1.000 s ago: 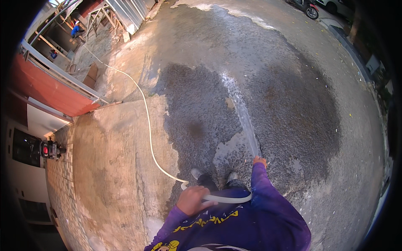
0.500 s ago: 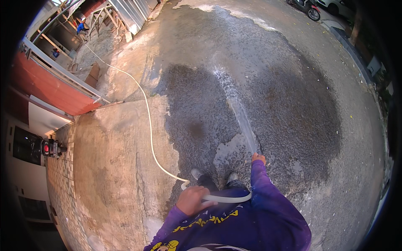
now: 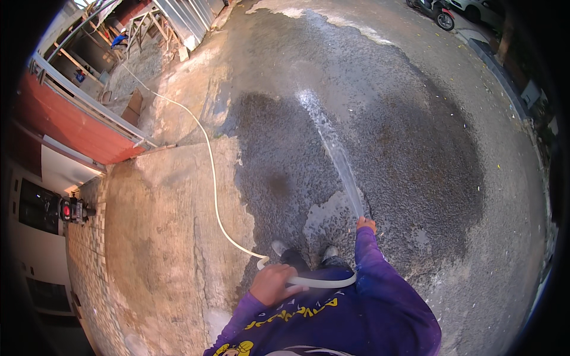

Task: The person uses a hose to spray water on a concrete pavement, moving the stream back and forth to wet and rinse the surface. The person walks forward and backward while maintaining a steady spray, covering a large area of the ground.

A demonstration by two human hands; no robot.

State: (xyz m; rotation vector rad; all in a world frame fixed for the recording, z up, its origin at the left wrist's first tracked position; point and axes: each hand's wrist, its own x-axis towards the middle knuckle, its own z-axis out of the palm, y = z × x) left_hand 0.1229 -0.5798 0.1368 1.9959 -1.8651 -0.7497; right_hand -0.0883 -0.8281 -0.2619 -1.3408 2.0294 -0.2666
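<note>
My left hand (image 3: 273, 285) is closed around a pale hose (image 3: 323, 283) in front of my waist. From there the hose curves to the right, and my sleeve hides part of it. My right hand (image 3: 366, 224), arm stretched forward, is closed at the spraying end of the hose; the hose end itself is mostly hidden by the fingers. A stream of water (image 3: 338, 157) leaves it and lands ahead on the wet, dark pavement (image 3: 279, 142). Beyond my left hand the hose runs over the pale concrete toward the building site at the far left.
A person in blue (image 3: 119, 40) crouches among wooden frames at the far left. A red wall panel (image 3: 77, 121) and a parked motorcycle (image 3: 74, 210) stand on the left. Another motorcycle (image 3: 442, 16) and a white car (image 3: 475, 9) are at the far right, beside a kerb (image 3: 496, 71).
The water's landing spot has shifted slightly left and farther away. The distant person in blue leans lower. Both of my hands keep about the same place and grip.
</note>
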